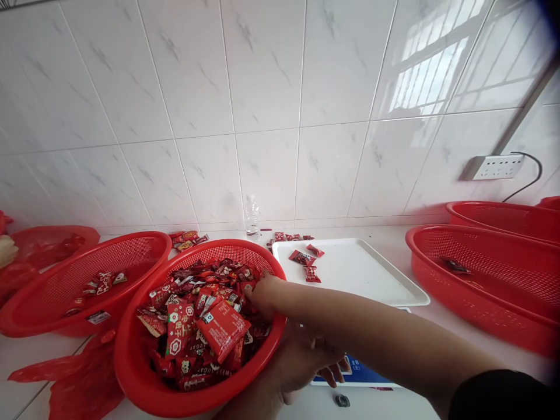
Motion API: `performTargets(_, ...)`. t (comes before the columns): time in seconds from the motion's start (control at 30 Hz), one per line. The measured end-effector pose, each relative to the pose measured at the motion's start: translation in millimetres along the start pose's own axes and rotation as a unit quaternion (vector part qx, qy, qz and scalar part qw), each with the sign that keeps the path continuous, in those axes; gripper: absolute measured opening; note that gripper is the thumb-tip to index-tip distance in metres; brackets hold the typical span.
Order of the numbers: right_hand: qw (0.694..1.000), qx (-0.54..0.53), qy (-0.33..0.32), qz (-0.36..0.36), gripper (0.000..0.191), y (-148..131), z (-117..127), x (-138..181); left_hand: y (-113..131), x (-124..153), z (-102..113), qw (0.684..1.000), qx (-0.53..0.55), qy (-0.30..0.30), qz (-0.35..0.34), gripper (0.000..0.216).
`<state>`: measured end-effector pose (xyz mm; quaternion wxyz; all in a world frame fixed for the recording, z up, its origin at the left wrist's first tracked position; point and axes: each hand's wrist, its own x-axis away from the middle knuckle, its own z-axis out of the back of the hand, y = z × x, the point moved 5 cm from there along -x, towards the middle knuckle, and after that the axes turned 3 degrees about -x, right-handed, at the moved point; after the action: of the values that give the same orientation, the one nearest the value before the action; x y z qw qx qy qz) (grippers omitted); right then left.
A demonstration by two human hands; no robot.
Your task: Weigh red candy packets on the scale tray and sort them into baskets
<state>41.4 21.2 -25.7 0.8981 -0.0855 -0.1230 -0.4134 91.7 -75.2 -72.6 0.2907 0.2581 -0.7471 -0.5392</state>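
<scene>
A red plastic basket [126, 350] is heaped with red-wrapped candies [184, 326]; a larger flat red packet [223, 328] lies on top. My right hand [265, 291] reaches over its right rim into the candies, where the fingertips are hidden. Below that arm, my left hand [304, 359] is beside the basket's lower right side, fingers apart and loosely bent over the blue panel of a scale [367, 370]. Its wrist passes close along the basket; whether it bears any weight I cannot tell. Behind, several candies [311, 273] lie on the scale's white tray [371, 274].
Another red basket [26, 315] with a few candies stands left, beside red plastic bags [83, 379]. On the right are more red baskets [481, 309]. A clear bottle [252, 219] and loose candies [188, 240] are near the tiled wall. A small dark object [342, 401] lies in front.
</scene>
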Motion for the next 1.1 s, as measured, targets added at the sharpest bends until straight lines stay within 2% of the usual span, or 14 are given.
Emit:
performTargets(0.07, 1.000, 0.004, -0.006, 0.003, 0.047, -4.4, -3.4, -3.3, 1.4, 1.0, -0.7, 1.000, -0.008, 0.008, -0.006, 0.044)
performTargets(0.2, 1.000, 0.001, -0.003, 0.017, 0.030, -7.2, -2.2, -0.8, 1.2, 1.9, -1.2, 1.000, -0.002, 0.012, -0.002, 0.043)
performTargets(0.33, 0.999, -0.033, 0.038, 0.021, 0.037, -1.9, 7.1, 5.0, 0.6, 0.6, 1.2, 1.000, 0.005, 0.011, -0.007, 0.043)
performTargets(0.47, 0.989, -0.113, 0.098, 0.019, 0.032, 9.7, 23.9, 9.8, -0.7, -0.3, 1.7, 1.000, 0.024, -0.008, -0.002, 0.043)
performTargets(0.63, 0.957, -0.253, 0.137, 0.034, 0.026, 27.7, 46.3, 28.3, -4.5, -2.0, 3.4, 1.000, 0.024, 0.002, 0.015, 0.044)
performTargets(0.83, 0.915, -0.374, 0.149, 0.021, 0.024, 64.4, 53.4, 67.5, -8.7, -4.9, 4.4, 1.000, 0.013, 0.004, 0.012, 0.047)
performTargets(0.97, 0.902, -0.393, 0.172, -0.052, 0.024, 103.5, 44.6, 93.7, -10.0, -5.3, 3.4, 1.000, 0.007, -0.004, 0.017, 0.049)
performTargets(1.1, 0.899, -0.390, 0.156, -0.120, 0.025, 135.3, 27.4, 113.9, -8.8, -4.3, 1.8, 1.000, 0.011, -0.002, 0.019, 0.048)
